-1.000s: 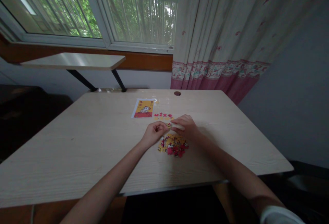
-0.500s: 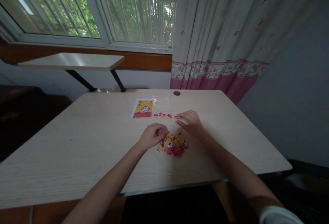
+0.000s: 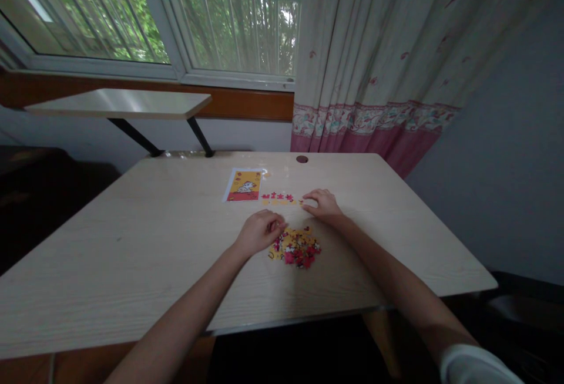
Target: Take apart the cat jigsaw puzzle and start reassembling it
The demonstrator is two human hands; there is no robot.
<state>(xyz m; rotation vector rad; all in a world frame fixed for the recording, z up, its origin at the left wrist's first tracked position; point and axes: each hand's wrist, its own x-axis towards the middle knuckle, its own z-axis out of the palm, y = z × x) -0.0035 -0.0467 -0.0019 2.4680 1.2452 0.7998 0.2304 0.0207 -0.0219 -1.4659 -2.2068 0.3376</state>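
Observation:
A loose pile of jigsaw puzzle pieces [image 3: 299,249], yellow, red and white, lies on the table in front of me. At its upper left edge is my left hand [image 3: 261,232], its fingers curled together; what they hold, if anything, is hidden. Beyond the pile run a row of red puzzle pieces [image 3: 277,196] and, just below it, a row of yellow puzzle pieces [image 3: 277,202]. My right hand [image 3: 322,203] rests at the right end of these rows, thumb and fingers apart beside the last yellow piece, with nothing visible between them.
A picture sheet [image 3: 244,186] showing a white animal on yellow and red lies left of the rows. A small yellow piece [image 3: 267,174] sits near its top right corner. A raised shelf [image 3: 127,104] stands at the table's [image 3: 145,255] back left, and a round cable hole [image 3: 302,160] is near the back edge.
My right thumb and fingers have come off the yellow piece at the row's end and moved slightly right. The left hand stays almost still by the pile.

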